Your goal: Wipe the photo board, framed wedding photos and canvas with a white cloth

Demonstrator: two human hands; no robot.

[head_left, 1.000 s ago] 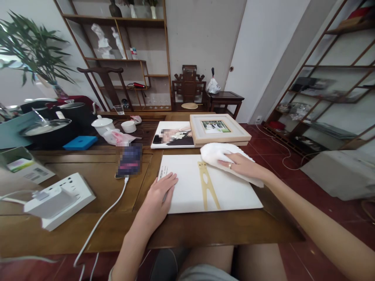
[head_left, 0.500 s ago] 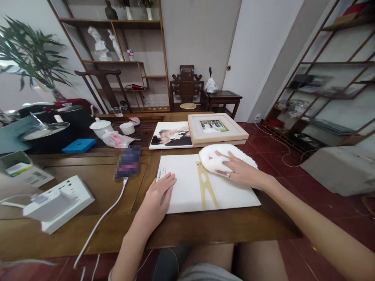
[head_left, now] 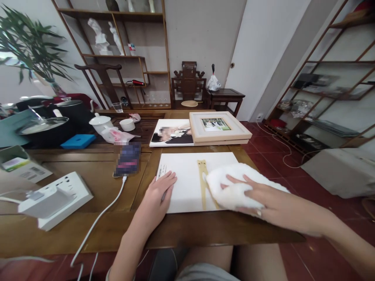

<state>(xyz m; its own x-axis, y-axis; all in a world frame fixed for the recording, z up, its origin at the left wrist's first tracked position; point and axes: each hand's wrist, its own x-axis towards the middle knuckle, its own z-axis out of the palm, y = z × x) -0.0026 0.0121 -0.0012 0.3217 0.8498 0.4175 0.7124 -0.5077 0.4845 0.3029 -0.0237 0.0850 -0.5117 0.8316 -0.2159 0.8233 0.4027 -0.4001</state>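
A white flat panel (head_left: 187, 175) with a gold stand strip (head_left: 202, 173) lies on the wooden table (head_left: 117, 230) in front of me. My left hand (head_left: 158, 193) rests flat on the panel's left edge, fingers stretched out. My right hand (head_left: 263, 201) presses a white cloth (head_left: 234, 187) onto the panel's near right corner, fingers spread over the cloth.
Behind the panel lie a photo print (head_left: 172, 132) and a light wooden picture frame (head_left: 218, 127). A phone (head_left: 127, 159) on a white cable, a white power strip (head_left: 55, 199), a blue sponge (head_left: 78, 141), a teapot (head_left: 101, 124), cups and dark pots stand to the left.
My right hand has dragged the white cloth from the panel's far right corner down to its near right corner. My left hand has stayed in place.
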